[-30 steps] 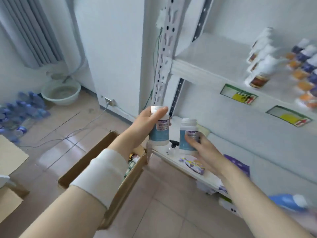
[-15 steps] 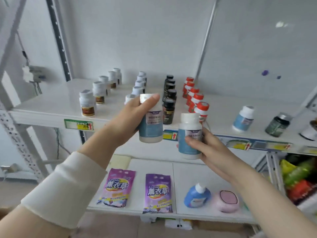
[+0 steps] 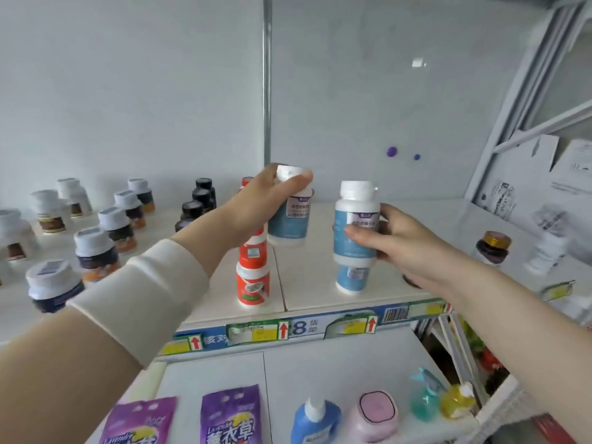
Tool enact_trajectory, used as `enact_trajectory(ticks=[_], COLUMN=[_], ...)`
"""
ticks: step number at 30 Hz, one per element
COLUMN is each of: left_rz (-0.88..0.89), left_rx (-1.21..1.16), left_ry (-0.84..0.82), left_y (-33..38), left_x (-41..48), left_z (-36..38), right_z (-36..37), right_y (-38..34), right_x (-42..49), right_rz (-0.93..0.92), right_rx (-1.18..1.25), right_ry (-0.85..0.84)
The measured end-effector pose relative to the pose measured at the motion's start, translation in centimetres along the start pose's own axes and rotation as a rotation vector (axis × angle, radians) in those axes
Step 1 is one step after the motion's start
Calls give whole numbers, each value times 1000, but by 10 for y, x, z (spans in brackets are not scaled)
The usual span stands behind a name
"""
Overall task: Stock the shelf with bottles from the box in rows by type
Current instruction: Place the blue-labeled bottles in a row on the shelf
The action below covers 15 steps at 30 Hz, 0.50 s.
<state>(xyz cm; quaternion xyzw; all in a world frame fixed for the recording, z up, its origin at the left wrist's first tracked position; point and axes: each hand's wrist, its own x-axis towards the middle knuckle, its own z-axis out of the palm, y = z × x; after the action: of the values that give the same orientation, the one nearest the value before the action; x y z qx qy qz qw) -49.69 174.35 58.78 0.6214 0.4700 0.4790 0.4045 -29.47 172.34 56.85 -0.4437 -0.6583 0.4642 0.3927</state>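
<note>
My left hand [image 3: 256, 206] grips a white-capped bottle with a blue label [image 3: 291, 222], held above the white shelf [image 3: 320, 302] just right of the red bottle row [image 3: 253, 283]. A second blue-label bottle [image 3: 354, 232] is gripped by my right hand [image 3: 400, 241] directly above a matching blue-label bottle [image 3: 352, 280] that stands on the shelf. Both held bottles are upright. Further left stand rows of black bottles [image 3: 195, 206], dark-label white-capped bottles [image 3: 96, 248] and brown-label white bottles [image 3: 49, 213]. The box is out of view.
A dark bottle with a gold cap [image 3: 491, 248] and a blurred white bottle [image 3: 544, 251] stand at the shelf's right. The lower shelf holds purple lavender packets [image 3: 229, 415], a blue bottle [image 3: 315, 418], a pink container [image 3: 374, 411] and spray bottles [image 3: 426, 398]. A grey shelf frame [image 3: 512, 100] rises at right.
The view has swung from the floor box up to the shelf. Both hands have carried their blue-label bottles up and forward, over the shelf beside the red row.
</note>
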Motion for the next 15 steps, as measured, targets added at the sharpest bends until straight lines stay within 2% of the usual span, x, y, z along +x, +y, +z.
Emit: enact_trajectory(ticks=[5, 8, 15], left_rz=[8, -47, -151], left_rx=[160, 198, 415], left_ry=[9, -4, -35], left_y=[-18, -37, -84], left_x=[96, 150, 245], left_z=[-5, -10, -6], right_z=[-29, -34, -38], right_y=[8, 21, 68], right_x=[92, 140, 224], right_rz=[52, 125, 264], right_rx=[26, 56, -167], right_ry=[-10, 21, 4])
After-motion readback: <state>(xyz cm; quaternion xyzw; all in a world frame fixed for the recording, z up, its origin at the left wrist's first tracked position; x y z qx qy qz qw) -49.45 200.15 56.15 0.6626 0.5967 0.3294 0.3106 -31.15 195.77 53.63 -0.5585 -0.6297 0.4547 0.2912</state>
